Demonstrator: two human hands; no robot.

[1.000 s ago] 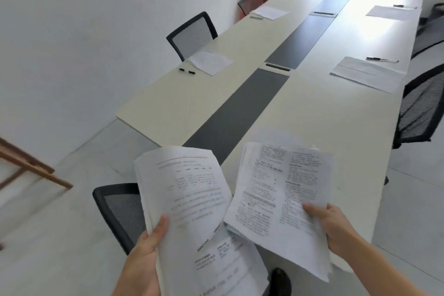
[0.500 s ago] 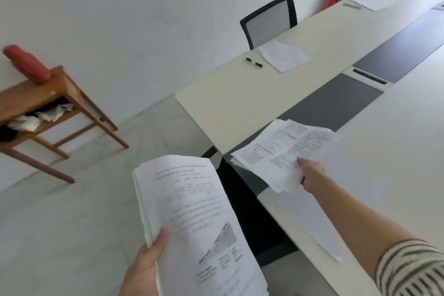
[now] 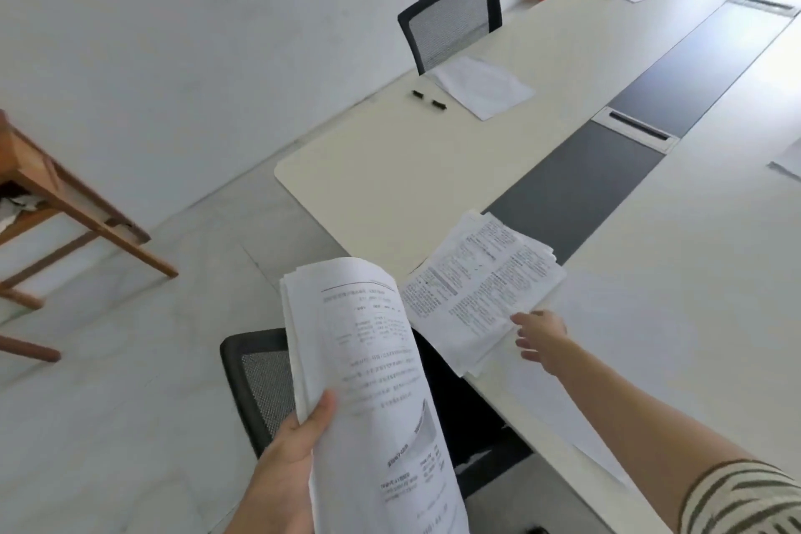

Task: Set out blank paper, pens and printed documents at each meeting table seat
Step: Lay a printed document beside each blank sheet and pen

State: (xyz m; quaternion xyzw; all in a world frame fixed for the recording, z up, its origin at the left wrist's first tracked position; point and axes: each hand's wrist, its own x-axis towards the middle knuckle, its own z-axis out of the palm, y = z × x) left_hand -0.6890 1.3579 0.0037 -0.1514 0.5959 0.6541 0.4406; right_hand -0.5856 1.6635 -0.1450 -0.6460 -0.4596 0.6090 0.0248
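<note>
right hand (image 3: 539, 338): apparently released printed set (image 3: 481, 290) | left hand (image 3: 286, 460): grips stack (image 3: 372, 360)

Printed documents (image 3: 481, 286) carry dense text, too blurred to read.

Wooden table (image 3: 99, 221) cut by left edge, document (image 3: 481, 290) print unreadable

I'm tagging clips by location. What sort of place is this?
Probably an office meeting room: a long pale table with a dark centre strip, a mesh-backed chair drawn up to it, and blank paper with a pen laid at that seat.
</note>
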